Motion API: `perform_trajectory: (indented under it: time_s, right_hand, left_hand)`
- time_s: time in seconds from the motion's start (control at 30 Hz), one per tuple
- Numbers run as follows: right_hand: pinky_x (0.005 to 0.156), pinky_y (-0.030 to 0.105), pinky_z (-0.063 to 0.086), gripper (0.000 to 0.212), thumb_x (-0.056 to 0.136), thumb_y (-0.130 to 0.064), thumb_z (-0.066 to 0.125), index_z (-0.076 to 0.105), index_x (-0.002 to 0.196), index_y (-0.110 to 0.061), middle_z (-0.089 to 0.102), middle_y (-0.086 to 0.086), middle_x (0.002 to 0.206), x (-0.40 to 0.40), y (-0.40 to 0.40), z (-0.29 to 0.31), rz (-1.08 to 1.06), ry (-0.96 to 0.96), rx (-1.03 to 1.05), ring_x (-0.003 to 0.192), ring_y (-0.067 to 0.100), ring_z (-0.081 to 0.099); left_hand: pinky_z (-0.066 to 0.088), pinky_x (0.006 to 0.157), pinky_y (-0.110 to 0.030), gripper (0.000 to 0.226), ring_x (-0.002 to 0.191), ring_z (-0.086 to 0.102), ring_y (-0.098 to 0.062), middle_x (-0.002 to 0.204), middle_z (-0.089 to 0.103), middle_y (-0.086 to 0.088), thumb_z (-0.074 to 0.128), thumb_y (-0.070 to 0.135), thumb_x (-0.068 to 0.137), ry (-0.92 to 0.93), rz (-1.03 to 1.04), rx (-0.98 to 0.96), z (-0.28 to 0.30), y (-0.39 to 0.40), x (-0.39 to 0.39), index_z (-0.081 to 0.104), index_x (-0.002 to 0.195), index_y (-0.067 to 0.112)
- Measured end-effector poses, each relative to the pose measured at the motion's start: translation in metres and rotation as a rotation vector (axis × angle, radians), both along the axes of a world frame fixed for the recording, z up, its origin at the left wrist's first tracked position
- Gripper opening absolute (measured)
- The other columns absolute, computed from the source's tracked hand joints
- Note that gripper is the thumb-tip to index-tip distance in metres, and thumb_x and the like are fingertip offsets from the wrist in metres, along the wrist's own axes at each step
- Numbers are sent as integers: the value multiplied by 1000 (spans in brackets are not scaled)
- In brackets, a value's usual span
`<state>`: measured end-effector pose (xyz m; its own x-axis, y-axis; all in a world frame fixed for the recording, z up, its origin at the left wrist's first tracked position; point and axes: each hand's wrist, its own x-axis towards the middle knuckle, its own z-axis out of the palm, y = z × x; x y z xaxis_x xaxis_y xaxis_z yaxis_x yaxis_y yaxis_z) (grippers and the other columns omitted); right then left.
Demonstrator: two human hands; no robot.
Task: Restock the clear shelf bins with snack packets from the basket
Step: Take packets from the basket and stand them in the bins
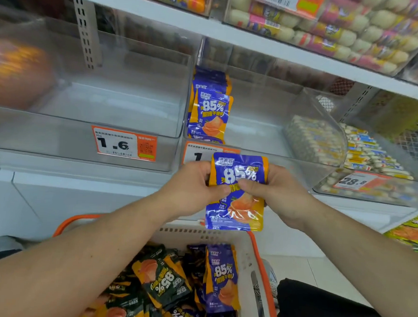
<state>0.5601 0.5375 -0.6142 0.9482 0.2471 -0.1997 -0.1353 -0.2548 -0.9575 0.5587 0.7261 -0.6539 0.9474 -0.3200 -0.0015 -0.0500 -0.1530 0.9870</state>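
Observation:
A purple and orange snack packet (pixel 236 209) marked 85% is held upright in front of the shelf. My left hand (pixel 194 189) grips its left edge and my right hand (pixel 276 194) grips its right edge, thumbs across the front. Behind it stands a clear bin (pixel 254 126) with a short row of the same purple packets (pixel 209 109) upright at its left wall. To the left is another clear bin (pixel 108 103) with nothing visible inside. Below my arms sits the grey basket (pixel 248 258) with orange handles, holding several purple packets (pixel 221 279) and dark green packets (pixel 164 278).
Price tags (pixel 124 143) hang on the bin fronts. At the right, a clear bin (pixel 374 156) holds wrapped sausage sticks. The upper shelf (pixel 333 26) carries bins of pale wrapped snacks. A blurred orange product (pixel 15 73) fills the far-left bin.

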Motion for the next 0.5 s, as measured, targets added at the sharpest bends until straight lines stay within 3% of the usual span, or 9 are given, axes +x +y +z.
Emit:
perform_trajectory:
  time_s: [0.1, 0.17, 0.23, 0.3, 0.37, 0.43, 0.5]
  right_hand:
    - [66, 31, 59, 18, 88, -11, 63, 68, 105, -14, 76, 7, 94, 10, 6, 28, -3, -54, 40, 76, 19, 71]
    - [73, 35, 58, 13, 93, -13, 60, 71, 99, -16, 76, 4, 93, 24, 8, 48, -54, -73, 51, 76, 18, 71]
    - [78, 39, 58, 13, 95, -18, 59, 71, 98, -15, 76, 5, 92, 45, 11, 62, -152, -58, 70, 77, 20, 71]
    - [68, 36, 61, 14, 96, -22, 59, 69, 101, -13, 76, 6, 87, 71, 15, 68, -241, -12, 73, 72, 20, 70]
    - [45, 21, 46, 11, 95, -25, 62, 65, 95, -14, 71, 5, 77, 96, 22, 64, -291, 30, 5, 57, 17, 60]
    - [41, 17, 23, 19, 94, -27, 63, 56, 79, -18, 57, 2, 59, 117, 31, 55, -315, 56, -126, 44, 11, 38]
    - [43, 19, 16, 31, 95, -26, 64, 47, 69, -20, 43, -3, 42, 133, 41, 43, -309, 92, -212, 43, 10, 25]
  left_hand:
    - [56, 68, -28, 24, 76, 70, -7, 84, 75, 8, 70, 9, 88, -118, 115, 4, 32, 3, 2, 65, 88, 32]
    - [51, 65, -25, 19, 67, 62, -2, 74, 67, 13, 72, 22, 86, -306, 350, 176, 50, 10, 6, 57, 82, 34]
    - [45, 67, -27, 13, 71, 54, -5, 80, 60, 14, 69, 29, 86, -536, 560, 380, 59, 22, 14, 58, 91, 32]
    - [47, 76, -35, 26, 86, 55, -17, 97, 60, 8, 67, 32, 85, -627, 651, 529, 56, 34, 25, 61, 109, 24]
    - [47, 86, -41, 38, 98, 57, -24, 110, 60, 3, 65, 38, 87, -555, 674, 609, 47, 41, 34, 58, 120, 21]
    - [41, 90, -41, 42, 104, 60, -26, 116, 62, 0, 61, 40, 88, -529, 684, 688, 36, 40, 39, 56, 123, 18]
    - [38, 88, -41, 41, 104, 62, -29, 115, 65, -3, 57, 41, 88, -598, 694, 759, 25, 37, 42, 56, 121, 16]
